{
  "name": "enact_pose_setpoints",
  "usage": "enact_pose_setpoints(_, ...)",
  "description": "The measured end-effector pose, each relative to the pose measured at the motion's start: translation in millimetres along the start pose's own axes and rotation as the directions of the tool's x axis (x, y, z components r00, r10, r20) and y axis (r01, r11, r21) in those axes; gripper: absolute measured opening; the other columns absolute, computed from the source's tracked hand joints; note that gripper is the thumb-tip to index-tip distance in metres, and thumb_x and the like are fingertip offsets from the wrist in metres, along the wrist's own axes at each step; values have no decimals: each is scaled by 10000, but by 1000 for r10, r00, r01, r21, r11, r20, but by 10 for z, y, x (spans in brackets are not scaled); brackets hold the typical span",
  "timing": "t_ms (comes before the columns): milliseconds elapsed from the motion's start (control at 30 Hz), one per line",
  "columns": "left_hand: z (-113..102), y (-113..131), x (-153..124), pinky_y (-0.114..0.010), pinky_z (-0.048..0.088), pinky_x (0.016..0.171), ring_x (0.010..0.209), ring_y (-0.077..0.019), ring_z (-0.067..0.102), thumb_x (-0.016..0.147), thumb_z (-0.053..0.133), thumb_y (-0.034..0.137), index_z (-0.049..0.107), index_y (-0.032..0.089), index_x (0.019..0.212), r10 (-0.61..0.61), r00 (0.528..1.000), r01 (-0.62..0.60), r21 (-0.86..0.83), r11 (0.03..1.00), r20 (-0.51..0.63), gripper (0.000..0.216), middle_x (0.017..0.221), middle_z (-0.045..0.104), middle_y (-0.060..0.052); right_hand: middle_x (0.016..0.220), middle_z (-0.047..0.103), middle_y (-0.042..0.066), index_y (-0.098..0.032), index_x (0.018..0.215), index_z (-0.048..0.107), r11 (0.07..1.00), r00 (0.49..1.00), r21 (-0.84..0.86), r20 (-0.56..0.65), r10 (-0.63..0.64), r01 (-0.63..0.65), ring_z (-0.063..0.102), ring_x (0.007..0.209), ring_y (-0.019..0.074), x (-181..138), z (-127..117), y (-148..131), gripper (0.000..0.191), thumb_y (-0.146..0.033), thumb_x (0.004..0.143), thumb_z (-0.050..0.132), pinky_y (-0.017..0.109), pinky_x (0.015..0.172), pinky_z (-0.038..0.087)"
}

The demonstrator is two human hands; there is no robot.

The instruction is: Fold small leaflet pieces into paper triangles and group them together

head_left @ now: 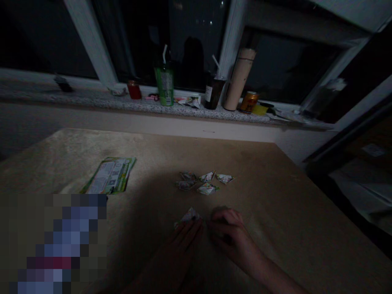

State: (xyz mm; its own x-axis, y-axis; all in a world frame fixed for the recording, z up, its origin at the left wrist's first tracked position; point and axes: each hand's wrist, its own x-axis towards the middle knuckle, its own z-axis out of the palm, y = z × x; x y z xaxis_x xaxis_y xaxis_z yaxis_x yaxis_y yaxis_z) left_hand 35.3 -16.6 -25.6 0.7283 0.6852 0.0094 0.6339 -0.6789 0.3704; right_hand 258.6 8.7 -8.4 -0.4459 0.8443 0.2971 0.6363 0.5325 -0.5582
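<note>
My left fingers (187,232) lie extended, flat over the near part of the folded paper piece (191,214) on the bench (269,188). My right fingers (230,233) curl just beside it; their grip I cannot tell. Five folded pieces (208,188) lie beyond.

Tan tabletop (275,212): small folded-paper triangles (208,188) behind the white folded paper (190,214) under the left hand (183,239).
Leftward: flat green packaging (112,176).
Speckled stone windowsill (94,97), behind: green plastic cup (165,86) left of beige cylindrical flask (240,79).
</note>
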Motion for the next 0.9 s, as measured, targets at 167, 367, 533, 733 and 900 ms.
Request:
enact_pose_setpoints(167,-11,10,-1,-496,260,1093,1389,-328,174,811,601,317,100,163,1506,-18,999,18,1,1000,41,870,1542,106,-125,1002,598,58,-243,1045,668,997,998,-52,45,-47,50,523,995,227,-35,-25,-53,230,-144,843,622,383,855,404)
enact_pose_setpoints(367,-51,66,25,-470,298,1081,1378,-315,228,811,615,376,188,122,1485,-44,999,44,19,999,-17,838,1528,179,-149,1010,601,79,-205,1036,648,986,992,-114,37,-119,122,511,989,247,-54,-16,-63,191,-158,870,569,409,863,406)
enact_pose_setpoints(533,-92,108,57,-447,316,1078,1357,-302,288,800,633,362,279,94,1450,-47,998,48,35,998,-33,787,1502,269,-158,1072,584,82,-224,1072,639,990,995,-101,41,-92,95,500,1049,245,-15,-32,-38,230,-162,857,586,418,910,403)
enact_pose_setpoints(733,-119,134,65,-449,331,1072,1346,-307,311,783,624,339,298,84,1439,-71,997,72,29,997,-38,776,1494,286,-162,1101,593,85,-230,1164,602,974,989,-170,32,-147,150,500,1098,248,29,-5,-32,287,-185,883,563,482,995,349)
enact_pose_setpoints(900,-111,119,72,-445,317,1078,1336,-304,333,775,622,330,328,72,1424,-60,998,61,33,998,-19,758,1478,315,-175,1102,611,84,-215,1173,595,947,978,-249,13,-207,204,507,1127,245,38,2,-39,294,-177,883,560,518,1031,328)
